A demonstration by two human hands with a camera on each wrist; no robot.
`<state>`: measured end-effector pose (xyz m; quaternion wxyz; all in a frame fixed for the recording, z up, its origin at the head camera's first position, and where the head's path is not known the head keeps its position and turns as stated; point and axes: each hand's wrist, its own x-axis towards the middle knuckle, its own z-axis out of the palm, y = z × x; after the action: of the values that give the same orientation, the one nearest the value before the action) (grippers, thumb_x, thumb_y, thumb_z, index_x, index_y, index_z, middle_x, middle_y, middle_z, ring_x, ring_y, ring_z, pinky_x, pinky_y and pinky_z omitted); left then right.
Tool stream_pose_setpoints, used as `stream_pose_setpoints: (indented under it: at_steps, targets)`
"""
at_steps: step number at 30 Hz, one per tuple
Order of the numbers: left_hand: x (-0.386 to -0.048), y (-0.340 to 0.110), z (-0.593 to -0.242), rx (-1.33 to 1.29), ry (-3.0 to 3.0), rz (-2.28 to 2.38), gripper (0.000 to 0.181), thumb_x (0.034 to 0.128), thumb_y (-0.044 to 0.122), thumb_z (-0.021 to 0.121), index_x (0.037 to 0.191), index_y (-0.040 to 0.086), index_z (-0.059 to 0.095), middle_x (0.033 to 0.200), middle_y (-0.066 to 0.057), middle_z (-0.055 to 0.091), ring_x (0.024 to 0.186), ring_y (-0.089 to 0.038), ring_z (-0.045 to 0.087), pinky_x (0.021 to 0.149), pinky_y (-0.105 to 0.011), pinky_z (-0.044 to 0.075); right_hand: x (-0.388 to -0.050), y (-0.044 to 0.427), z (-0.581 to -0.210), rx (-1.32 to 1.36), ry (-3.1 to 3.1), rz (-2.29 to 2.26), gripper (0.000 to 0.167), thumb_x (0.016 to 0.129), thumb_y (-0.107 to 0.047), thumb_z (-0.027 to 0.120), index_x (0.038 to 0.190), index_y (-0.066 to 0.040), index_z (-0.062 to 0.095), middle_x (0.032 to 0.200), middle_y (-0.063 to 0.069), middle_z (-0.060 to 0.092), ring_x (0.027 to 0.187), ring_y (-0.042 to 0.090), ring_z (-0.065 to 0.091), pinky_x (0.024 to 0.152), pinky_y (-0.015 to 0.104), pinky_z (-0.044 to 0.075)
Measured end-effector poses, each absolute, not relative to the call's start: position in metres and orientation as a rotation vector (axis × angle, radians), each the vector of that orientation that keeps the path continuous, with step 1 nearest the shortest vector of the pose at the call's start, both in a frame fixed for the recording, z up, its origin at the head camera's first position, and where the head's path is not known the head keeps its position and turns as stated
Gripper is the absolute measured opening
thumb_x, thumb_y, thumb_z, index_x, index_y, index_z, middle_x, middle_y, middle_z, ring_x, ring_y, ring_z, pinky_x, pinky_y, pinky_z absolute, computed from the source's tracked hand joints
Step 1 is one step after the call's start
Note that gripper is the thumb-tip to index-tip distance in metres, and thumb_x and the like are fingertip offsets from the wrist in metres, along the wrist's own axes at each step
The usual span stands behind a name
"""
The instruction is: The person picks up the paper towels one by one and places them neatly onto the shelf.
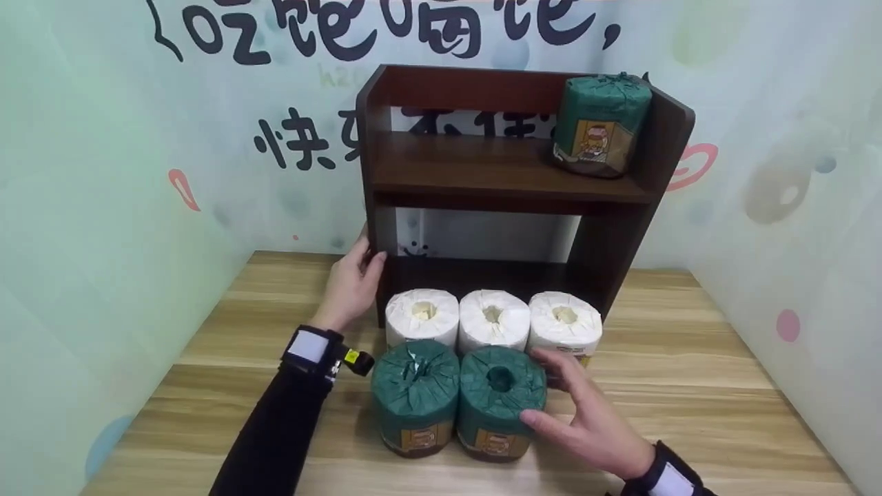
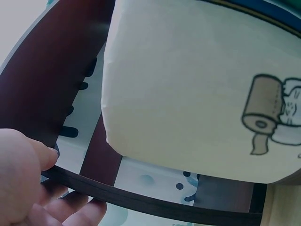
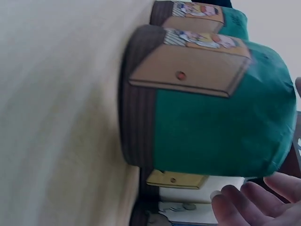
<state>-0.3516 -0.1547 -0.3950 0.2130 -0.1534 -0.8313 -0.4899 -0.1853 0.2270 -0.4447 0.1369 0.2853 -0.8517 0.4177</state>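
Presently, left hand: grips shelf's left side
Right hand: grip relaxed, spread — at right green roll before shelf
White rolls: just before shelf

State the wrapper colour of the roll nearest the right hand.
Mostly green wrapper, brown base; clearest in the right wrist view.

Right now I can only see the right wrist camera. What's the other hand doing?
Observer: The left hand is gripping the left side of the dark shelf.
Operator: Ooh, is anything up on it?
Observer: Yes, one green roll stands on the upper level, at the right end.
Operator: What about down low, in front?
Observer: Three white rolls stand side by side in a row.
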Motion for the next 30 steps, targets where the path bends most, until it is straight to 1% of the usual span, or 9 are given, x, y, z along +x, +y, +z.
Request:
stream_pose_setpoints:
  at_steps: [2, 5, 9, 12, 16, 19, 24, 26, 30]
  targets:
    - [-0.352, -0.155, -0.395, -0.423, -2.305, -1.368, 0.039, 0.1146, 0.017, 0.055, 0.152, 0.006, 0.06, 0.148, -0.025, 0.068, 0.125, -0.036, 0.072, 0.106, -0.053, 0.061, -0.185, 0.225, -0.447, 0.835, -2.493, 1.243, 0.088, 0.092, -0.024, 0.091, 0.162, -0.002, 0.043, 0.158, 0.013, 0.057, 0.135, 0.016, 0.063, 0.112, 0.041, 0.059]
    - [-0.351, -0.154, -0.394, -0.41, -2.311, -1.367, 0.035, 0.1147, 0.018, 0.055, 0.147, 0.005, 0.062, 0.143, -0.025, 0.071, 0.12, -0.037, 0.074, 0.104, -0.053, 0.061, -0.183, 0.222, -0.451, 0.804, -2.545, 1.285, 0.101, 0.088, -0.03, 0.095, 0.166, -0.004, 0.036, 0.16, 0.014, 0.054, 0.136, 0.02, 0.063, 0.114, 0.04, 0.057]
    - [-0.351, -0.154, -0.394, -0.398, -2.323, -1.359, 0.032, 0.1149, 0.019, 0.055, 0.143, 0.006, 0.063, 0.14, -0.025, 0.072, 0.118, -0.038, 0.074, 0.103, -0.054, 0.062, -0.183, 0.218, -0.454, 0.738, -2.616, 1.372, 0.116, 0.084, -0.035, 0.098, 0.17, -0.007, 0.026, 0.165, 0.017, 0.049, 0.141, 0.03, 0.06, 0.121, 0.054, 0.05]
    - [-0.351, -0.154, -0.394, -0.403, -2.322, -1.366, 0.035, 0.1149, 0.019, 0.055, 0.146, 0.006, 0.062, 0.144, -0.027, 0.07, 0.124, -0.04, 0.073, 0.107, -0.055, 0.061, -0.184, 0.214, -0.457, 0.699, -2.644, 1.473, 0.123, 0.081, -0.033, 0.099, 0.172, -0.008, 0.02, 0.171, 0.021, 0.042, 0.151, 0.041, 0.05, 0.126, 0.068, 0.038]
    - [-0.352, -0.155, -0.395, -0.408, -2.322, -1.38, 0.035, 0.115, 0.018, 0.054, 0.148, 0.006, 0.061, 0.146, -0.028, 0.068, 0.127, -0.04, 0.072, 0.108, -0.055, 0.06, -0.187, 0.208, -0.462, 0.702, -2.619, 1.607, 0.129, 0.078, -0.026, 0.101, 0.172, -0.006, 0.015, 0.172, 0.02, 0.041, 0.157, 0.043, 0.042, 0.13, 0.072, 0.026]
    - [-0.352, -0.155, -0.395, -0.406, -2.326, -1.385, 0.035, 0.1151, 0.018, 0.054, 0.147, 0.006, 0.061, 0.146, -0.027, 0.069, 0.126, -0.039, 0.072, 0.107, -0.054, 0.061, -0.188, 0.206, -0.466, 0.75, -2.573, 1.638, 0.13, 0.076, -0.023, 0.102, 0.172, -0.006, 0.016, 0.17, 0.017, 0.046, 0.155, 0.036, 0.047, 0.131, 0.067, 0.029]
    - [-0.351, -0.154, -0.394, -0.405, -2.323, -1.377, 0.035, 0.115, 0.018, 0.054, 0.147, 0.005, 0.062, 0.145, -0.026, 0.069, 0.123, -0.039, 0.072, 0.106, -0.055, 0.061, -0.188, 0.205, -0.467, 0.753, -2.554, 1.619, 0.121, 0.078, -0.025, 0.101, 0.17, -0.012, 0.023, 0.165, 0.011, 0.052, 0.15, 0.025, 0.053, 0.131, 0.047, 0.036]
    - [-0.35, -0.154, -0.394, -0.399, -2.32, -1.373, 0.036, 0.1148, 0.018, 0.055, 0.147, 0.005, 0.062, 0.145, -0.026, 0.07, 0.122, -0.038, 0.073, 0.106, -0.055, 0.061, -0.188, 0.206, -0.465, 0.738, -2.565, 1.639, 0.117, 0.078, -0.026, 0.101, 0.168, -0.014, 0.026, 0.164, 0.01, 0.053, 0.15, 0.026, 0.052, 0.131, 0.051, 0.035]
    - [-0.35, -0.153, -0.393, -0.393, -2.313, -1.365, 0.038, 0.1142, 0.018, 0.056, 0.149, 0.005, 0.062, 0.145, -0.025, 0.07, 0.119, -0.038, 0.074, 0.104, -0.054, 0.061, -0.188, 0.209, -0.462, 0.72, -2.583, 1.699, 0.115, 0.078, -0.023, 0.101, 0.166, -0.014, 0.027, 0.162, 0.01, 0.055, 0.15, 0.034, 0.05, 0.129, 0.067, 0.03]
